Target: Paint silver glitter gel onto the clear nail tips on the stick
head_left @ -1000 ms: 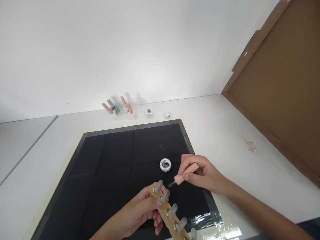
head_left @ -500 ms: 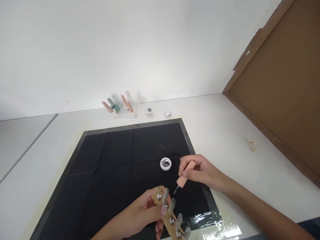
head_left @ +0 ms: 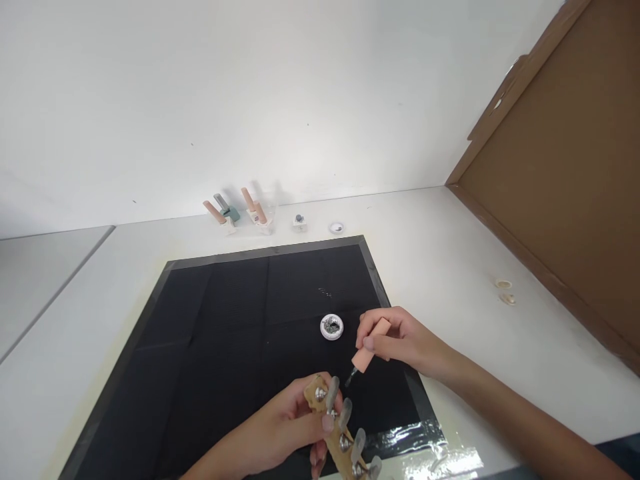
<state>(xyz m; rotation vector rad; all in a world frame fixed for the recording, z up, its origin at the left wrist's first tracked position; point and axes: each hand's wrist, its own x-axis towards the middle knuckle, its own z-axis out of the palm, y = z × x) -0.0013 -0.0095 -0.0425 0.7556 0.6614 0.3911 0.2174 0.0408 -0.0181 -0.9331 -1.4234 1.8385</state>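
Observation:
My left hand [head_left: 285, 433] grips a wooden strip [head_left: 339, 437] set with several silver-painted nail tips, held low over the black mat [head_left: 225, 347]. My right hand [head_left: 400, 340] holds a peach-capped polish brush [head_left: 367, 350], its dark bristle tip pointing down-left just above the topmost nail tip. A small round white jar [head_left: 331, 327] with silver glitter sits open on the mat, just left of my right hand.
Several nail polish bottles [head_left: 239, 213] stand along the white wall, beside a small pot [head_left: 299, 222] and a white lid [head_left: 336, 228]. Two small beige rings [head_left: 505, 292] lie on the white table at right. A brown board [head_left: 565, 173] leans at the far right.
My left hand turned the nail strip so the tips stand more edge-on and lowered it. My right hand tipped the brush steeper, bringing its tip closer to the top nail.

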